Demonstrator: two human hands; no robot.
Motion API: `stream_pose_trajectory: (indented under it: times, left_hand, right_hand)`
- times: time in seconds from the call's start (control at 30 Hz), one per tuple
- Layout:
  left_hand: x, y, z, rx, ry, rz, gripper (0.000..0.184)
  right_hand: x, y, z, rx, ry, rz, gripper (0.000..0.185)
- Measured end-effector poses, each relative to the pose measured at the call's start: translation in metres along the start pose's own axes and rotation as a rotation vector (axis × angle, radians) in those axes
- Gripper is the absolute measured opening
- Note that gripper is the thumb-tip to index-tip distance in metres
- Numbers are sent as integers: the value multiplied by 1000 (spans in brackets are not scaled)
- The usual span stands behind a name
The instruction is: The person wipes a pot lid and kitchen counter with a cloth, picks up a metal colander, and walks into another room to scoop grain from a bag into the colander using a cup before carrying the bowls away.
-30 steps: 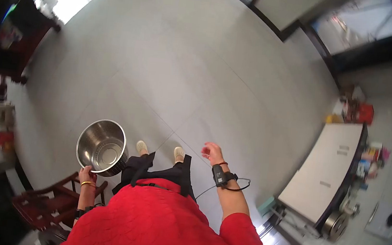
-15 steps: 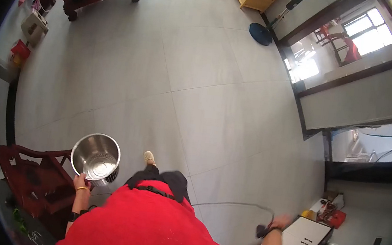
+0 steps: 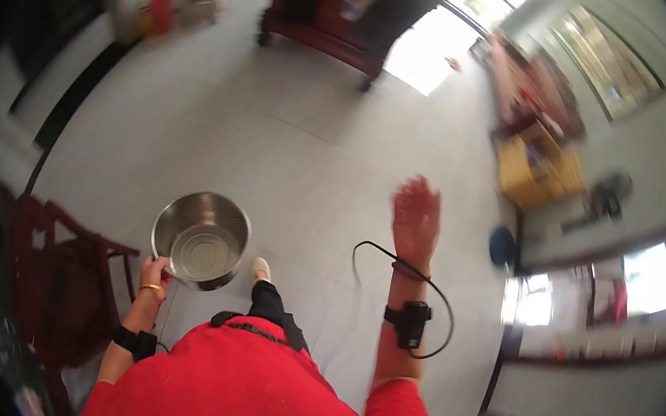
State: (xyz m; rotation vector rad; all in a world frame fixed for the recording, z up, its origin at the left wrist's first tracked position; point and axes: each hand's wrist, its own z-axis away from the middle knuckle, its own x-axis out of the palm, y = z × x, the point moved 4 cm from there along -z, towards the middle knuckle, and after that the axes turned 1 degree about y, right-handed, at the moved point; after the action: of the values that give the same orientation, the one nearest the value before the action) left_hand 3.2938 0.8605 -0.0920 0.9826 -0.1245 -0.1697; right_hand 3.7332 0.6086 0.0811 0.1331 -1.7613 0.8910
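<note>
At eleven o'clock the left hand (image 3: 154,273) gripped the metal container (image 3: 202,244), apparently carrying; the right hand (image 3: 415,219) spread empty at one. Moving onward called for steadiness.

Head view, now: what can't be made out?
In the head view:
Right hand: finger detail lost to motion blur.
Metal pot: underside hidden by its own base.
Dark red furniture: far part cut off by the upper edge.
Second foot: hidden, apparently behind the red top.

Left hand (image 3: 155,273) grips; right hand (image 3: 416,217) extends forward.
</note>
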Motion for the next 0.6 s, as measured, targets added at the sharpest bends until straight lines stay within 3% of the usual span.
stream_pose_trajectory:
  times: [0.03,0.07,0.1,0.13,0.17,0.2,0.23,0.3,0.37,0.4,0.43,0.47,0.5,0.6]
  left_hand:
    - [1,3,9,2,46,-4,18]
    - [2,3,14,30,145,44,19]
    - [2,-1,24,53,244,84,20]
    - [2,-1,34,24,225,120,23]
    - [-5,-6,50,21,314,135,23]
    - [-8,-14,62,14,408,168,24]
    - [-12,-14,51,5,507,211,24]
    - [-20,-27,56,-6,653,311,22]
    - [-28,-49,44,18,799,450,21]
    - [-22,-67,42,10,888,501,20]
    - [-23,-70,37,-17,925,501,20]
    - [-34,-56,12,-48,950,492,20]
    - [-39,-50,-17,-32,921,512,20]
    - [-48,-14,-91,-4,813,560,18]
  right_hand:
    - [-31,5,-22,-253,213,106,33]
    - [-56,22,-30,-486,449,616,30]
    - [-171,47,-51,-193,751,730,27]
    - [-288,73,-49,171,566,1264,23]
    - [-261,75,-12,574,45,1826,20]
    - [-255,93,1,893,-306,2027,20]
    - [-242,108,18,1125,-769,2121,20]
    - [-262,156,26,1479,-968,1728,21]
    - [-143,245,-16,868,-1672,1498,27]
    - [-91,288,-61,1170,-996,999,27]
    - [-37,331,-108,1223,-414,382,27]
    - [17,363,-162,786,-614,625,26]
    - [79,378,-193,1031,-459,302,21]
    - [139,429,-291,798,-526,576,16]
